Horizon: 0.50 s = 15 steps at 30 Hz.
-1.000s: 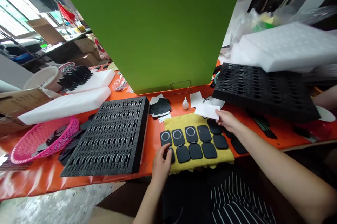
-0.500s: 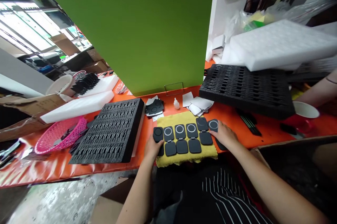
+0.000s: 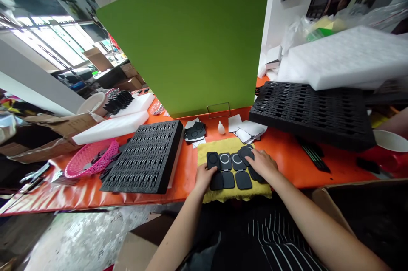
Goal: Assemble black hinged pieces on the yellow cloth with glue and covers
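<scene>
A yellow cloth (image 3: pixel 202 154) lies on the orange table (image 3: pixel 287 156) in front of me. On it sits a row of black hinged pads (image 3: pixel 228 169), some with a white ring on the upper half. My left hand (image 3: pixel 204 175) rests at the left end of the row, fingers curled against the leftmost pad. At the right end, my right hand (image 3: pixel 263 164) lies over the pads with fingers bent, pushing them together toward the left. Some pads overlap under it.
A black slotted foam tray (image 3: pixel 145 158) lies to the left, another (image 3: pixel 309 109) to the right under white foam sheets (image 3: pixel 344 56). A pink basket (image 3: pixel 91 158), a small white bottle (image 3: pixel 221 127), white paper slips (image 3: pixel 247 128) and a green screen (image 3: pixel 191 41) stand nearby. Another person's arm (image 3: pixel 397 122) shows far right.
The right hand put down the white slip, then came onto the pads. Both hands have slid the row closer together, so it is now shorter and bunched. The camera view shifted.
</scene>
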Available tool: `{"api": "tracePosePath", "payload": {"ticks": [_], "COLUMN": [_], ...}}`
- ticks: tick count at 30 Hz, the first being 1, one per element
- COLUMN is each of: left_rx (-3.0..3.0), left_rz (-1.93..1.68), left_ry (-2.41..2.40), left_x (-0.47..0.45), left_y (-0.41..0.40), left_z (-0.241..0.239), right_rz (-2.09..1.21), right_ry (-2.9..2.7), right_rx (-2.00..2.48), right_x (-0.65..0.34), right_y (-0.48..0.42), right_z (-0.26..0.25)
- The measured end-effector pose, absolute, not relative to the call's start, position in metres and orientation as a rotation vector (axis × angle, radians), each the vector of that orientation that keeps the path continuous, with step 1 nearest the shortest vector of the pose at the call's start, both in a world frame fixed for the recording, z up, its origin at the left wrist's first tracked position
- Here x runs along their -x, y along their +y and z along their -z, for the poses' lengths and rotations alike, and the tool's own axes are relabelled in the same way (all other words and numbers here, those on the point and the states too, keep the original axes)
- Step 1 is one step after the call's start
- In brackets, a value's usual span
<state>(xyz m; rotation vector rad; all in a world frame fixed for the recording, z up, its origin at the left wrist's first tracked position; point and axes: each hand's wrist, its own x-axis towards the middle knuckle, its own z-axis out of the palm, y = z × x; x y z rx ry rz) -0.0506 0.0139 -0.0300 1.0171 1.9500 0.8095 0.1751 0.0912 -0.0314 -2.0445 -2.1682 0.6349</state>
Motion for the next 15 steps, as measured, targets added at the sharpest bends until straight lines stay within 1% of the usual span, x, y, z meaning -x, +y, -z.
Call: {"api": "tracePosePath", "payload": {"ticks": [2, 4, 6, 10, 12, 15], "left_rx": [-1.066, -1.110, -1.145, -1.167, -1.160, -1.145], "left_rz": [-0.787, -0.758, -0.725, -0.663, -0.641, -0.616], "left_ry": [1.991, 2.035, 2.065, 2.072, 2.076, 2.088], "left_x": [0.046, 0.044, 0.044, 0.048, 0.049, 0.049], "left_y": [0.019, 0.022, 0.023, 0.026, 0.028, 0.030], "left_z": [0.033, 0.036, 0.039, 0.043, 0.044, 0.045], "right_rz": [-0.523, -0.518, -0.656, -1.035, -1.084, -1.004], "right_ry": [-2.212, -2.193, -2.110, -1.898, -1.899, -1.928], "right_rx": [1.995, 1.918, 1.855, 1.762, 1.726, 1.746], "right_x": [-0.172, -0.174, -0.180, -0.194, -0.195, -0.190], "right_y": [0.090, 0.091, 0.092, 0.098, 0.098, 0.092], "right_z": [0.029, 0.028, 0.030, 0.038, 0.041, 0.041]}}
